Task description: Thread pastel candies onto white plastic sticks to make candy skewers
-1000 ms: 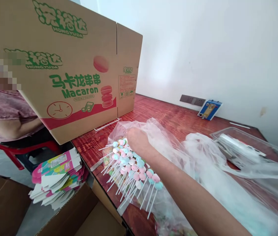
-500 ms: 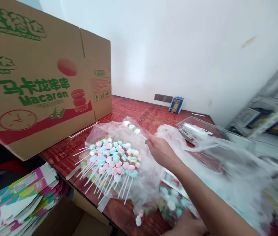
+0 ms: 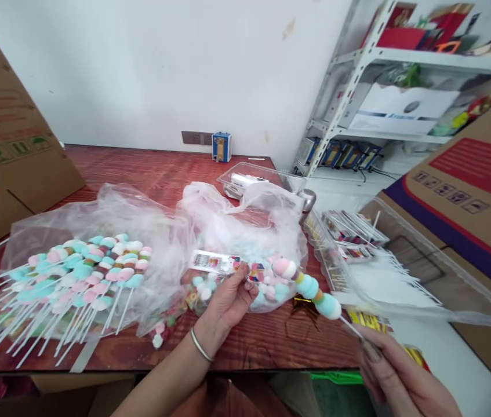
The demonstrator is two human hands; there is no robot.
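My right hand (image 3: 395, 373) pinches the white stick of a pastel marshmallow skewer (image 3: 310, 285), candy end pointing up and left. My left hand (image 3: 228, 301), with a thin bangle on the wrist, pinches the end of a small clear printed wrapper (image 3: 217, 262) that lies just left of the skewer's tip. Both hands are over the front edge of the red-brown wooden table (image 3: 266, 341). At the left, a pile of several more skewers (image 3: 75, 278) lies on a clear plastic bag (image 3: 97, 214). A second bag (image 3: 245, 226) with loose candies sits behind my left hand.
A clear tray (image 3: 358, 243) of printed wrappers stands at the right. A large cardboard box (image 3: 475, 191) is at far right, another carton (image 3: 6, 145) at far left. A clear container (image 3: 249, 179) and a small blue box (image 3: 221, 146) sit near the wall. Metal shelving (image 3: 379, 87) behind.
My view swung right, away from the macaron carton. My right hand lifted one skewer from the pile and carried it right. My left hand came up and took hold of a wrapper.
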